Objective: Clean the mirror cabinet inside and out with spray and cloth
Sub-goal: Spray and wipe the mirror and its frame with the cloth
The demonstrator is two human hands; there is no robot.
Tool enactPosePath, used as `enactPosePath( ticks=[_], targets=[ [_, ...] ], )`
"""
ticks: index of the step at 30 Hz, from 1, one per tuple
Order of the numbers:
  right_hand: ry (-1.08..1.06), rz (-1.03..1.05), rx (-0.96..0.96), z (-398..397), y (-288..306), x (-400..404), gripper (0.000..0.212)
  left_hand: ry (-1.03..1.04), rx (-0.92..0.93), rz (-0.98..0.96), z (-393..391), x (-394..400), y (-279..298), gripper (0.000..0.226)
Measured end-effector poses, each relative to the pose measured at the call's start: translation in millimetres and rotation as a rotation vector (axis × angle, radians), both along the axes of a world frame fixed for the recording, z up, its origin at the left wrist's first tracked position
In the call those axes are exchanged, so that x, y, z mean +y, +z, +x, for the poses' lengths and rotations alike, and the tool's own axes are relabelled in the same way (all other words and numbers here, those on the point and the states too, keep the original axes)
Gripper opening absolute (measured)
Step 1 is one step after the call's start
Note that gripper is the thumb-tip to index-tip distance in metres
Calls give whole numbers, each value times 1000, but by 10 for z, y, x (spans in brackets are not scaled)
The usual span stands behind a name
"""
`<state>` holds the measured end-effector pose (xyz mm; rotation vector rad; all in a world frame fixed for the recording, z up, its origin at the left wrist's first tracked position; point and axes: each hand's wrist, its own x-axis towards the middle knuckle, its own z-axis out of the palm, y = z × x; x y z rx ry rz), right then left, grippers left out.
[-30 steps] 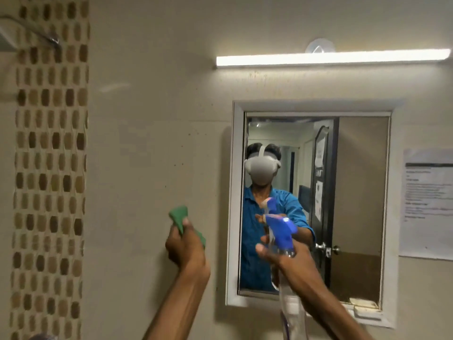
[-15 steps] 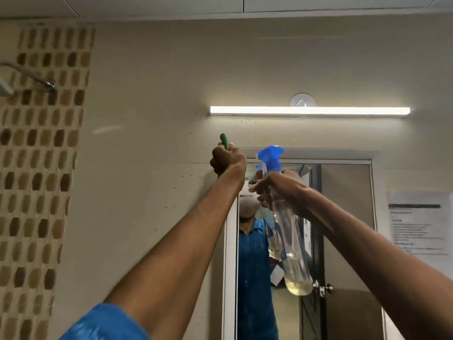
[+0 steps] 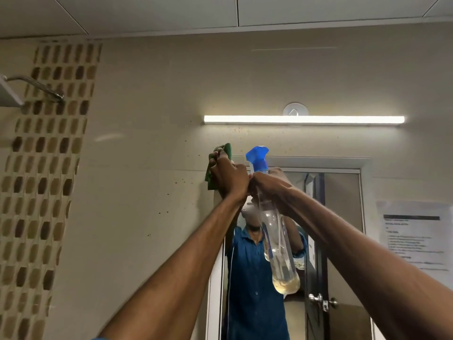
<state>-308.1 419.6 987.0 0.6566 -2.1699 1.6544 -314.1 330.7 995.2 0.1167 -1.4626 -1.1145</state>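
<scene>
Beige bathroom wall [image 3: 152, 192] fills the view, and both arms are stretched up high toward the top of the mirror cabinet [image 3: 343, 217]. Left hand [image 3: 228, 177] is wrapped tight around a green cloth [image 3: 215, 165], fingers curled into it, the cloth bunched up at the cabinet's upper left corner, against the wall and frame edge. Right hand [image 3: 272, 185] sits just beside it, the two hands almost touching, and it grips the neck of a clear spray bottle [image 3: 274, 231]. That bottle hangs below the right hand, tilted, a little yellowish liquid pooled at its lower end, while its blue trigger head [image 3: 257, 158] pokes up above the knuckles in front of the cabinet's top frame. Whether a finger is on the trigger, I can't tell.

Above both hands a lit tube light [image 3: 304, 119] runs across the wall. Well off to the left of the left hand runs a strip of brown mosaic tile [image 3: 46, 168], with a metal shower arm [image 3: 36, 88] reaching out from it. To the right of the right hand, a printed paper notice [image 3: 416, 236] is stuck on the wall beside the cabinet. Below the hands, the mirror reflects a person in a blue shirt and a dark door with a metal handle [image 3: 316, 298].
</scene>
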Motion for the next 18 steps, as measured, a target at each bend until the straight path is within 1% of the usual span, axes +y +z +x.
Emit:
enactPosePath(
  ticks=[3,7,8,11,18],
  targets=[
    [-22,0,-10,-9,-16,86,4,14,-24,-36,-10,90,-25,52],
    [-22,-20,-22,-18,-29,337,6,-60,-21,-92,-37,359,-45,55],
    [-21,-32,-32,-29,-37,442,8,-64,-26,-97,-48,455,-41,55],
    [-49,-34,-42,-37,-55,688,25,-62,-32,-87,-111,673,-17,51],
    [-80,-59,-58,-11,-82,1143,33,-24,-23,-109,-236,1115,-20,49]
  ],
)
